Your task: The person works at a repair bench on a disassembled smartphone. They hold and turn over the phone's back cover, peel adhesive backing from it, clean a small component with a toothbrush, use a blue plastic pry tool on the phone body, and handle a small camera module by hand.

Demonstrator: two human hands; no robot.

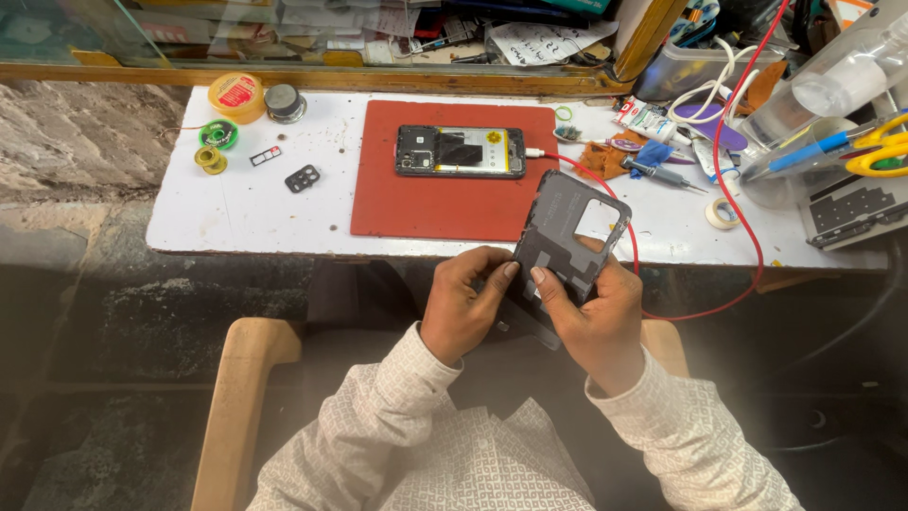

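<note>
A: Cover (566, 237), dark and plastic, with a rectangular camera cut-out near its top, held inner face up over my lap, just short of the bench (236, 213) edge. Where are your fingers?

B: Both hands are clamped on it. My left hand (463, 308) grips the lower left edge, thumb on the inner face. My right hand (596, 317) cradles it from beneath, thumb pressed flat near the middle.

A: And the phone (461, 151)?

B: Well apart, lying open on the red mat (426, 203), its insides showing, a red cable (738, 218) plugged into its right end. The small black camera bezel (303, 178) lies loose on the bench to the left of the mat.

A: Step in hand?

B: By my judgement, inspection or cleaning of the removed cover's inside; the phone is not yet closed.

A: Next move?

B: Probably a steady thumb along the inner face, without flexing the thin plastic. Any refit would call for lining the cut-out over the camera end first.
</note>
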